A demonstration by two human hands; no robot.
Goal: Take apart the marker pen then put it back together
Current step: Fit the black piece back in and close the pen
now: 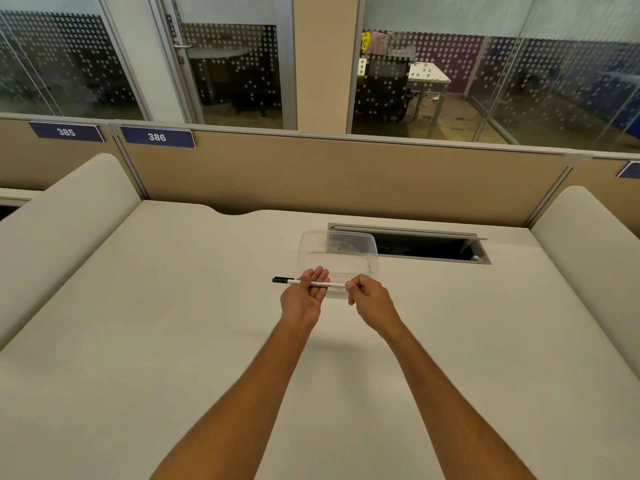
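Note:
A thin white marker pen (332,285) with a black cap at its left end lies level between both hands, above the desk. My left hand (304,298) is palm up under the pen's left half, thumb pressing the barrel against the fingers. My right hand (370,301) pinches the pen's right end, which is hidden by its fingers. The black cap sticks out to the left of my left hand.
A clear plastic container (337,252) stands on the white desk (173,323) just behind my hands. An open cable hatch (426,249) lies behind it to the right. Beige partition panels ring the desk at the back and both sides.

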